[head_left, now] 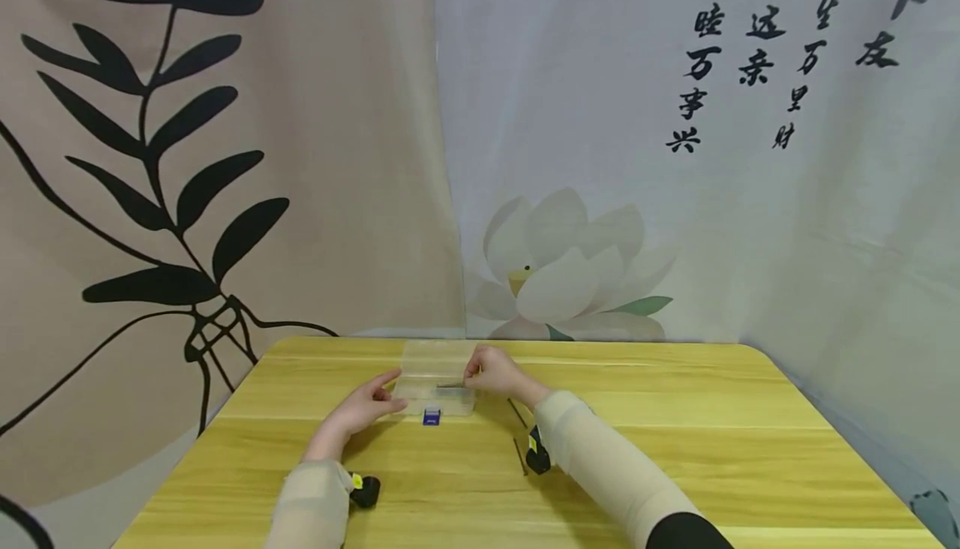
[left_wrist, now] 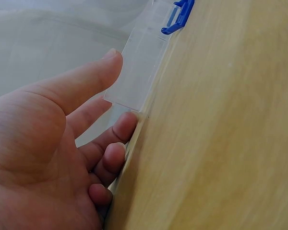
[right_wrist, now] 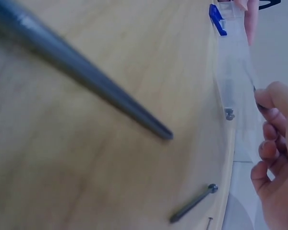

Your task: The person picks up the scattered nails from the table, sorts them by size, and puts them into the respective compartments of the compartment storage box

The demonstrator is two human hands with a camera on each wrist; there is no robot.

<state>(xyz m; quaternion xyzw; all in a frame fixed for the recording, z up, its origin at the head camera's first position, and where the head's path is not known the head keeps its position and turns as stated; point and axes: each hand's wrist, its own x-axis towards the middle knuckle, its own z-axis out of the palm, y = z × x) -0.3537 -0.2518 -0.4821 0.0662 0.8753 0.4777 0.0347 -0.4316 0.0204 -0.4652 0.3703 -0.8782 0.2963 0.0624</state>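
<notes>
A clear plastic box with its see-through lid raised stands towards the table's far edge. Its blue latch is on the near side. My left hand is at the box's left end, thumb and fingertips right at the corners, fingers loosely bent. Over the box, my right hand pinches a long, thin dark screw that points left. Part of it is hidden by the fingers. Through the box wall, screw heads show in the right wrist view.
To the right of the box, two dark screws, a farther one and a nearer one, lie on the wooden table. A black wrist camera on the right sleeve is close by them. Printed cloth hangs behind the table.
</notes>
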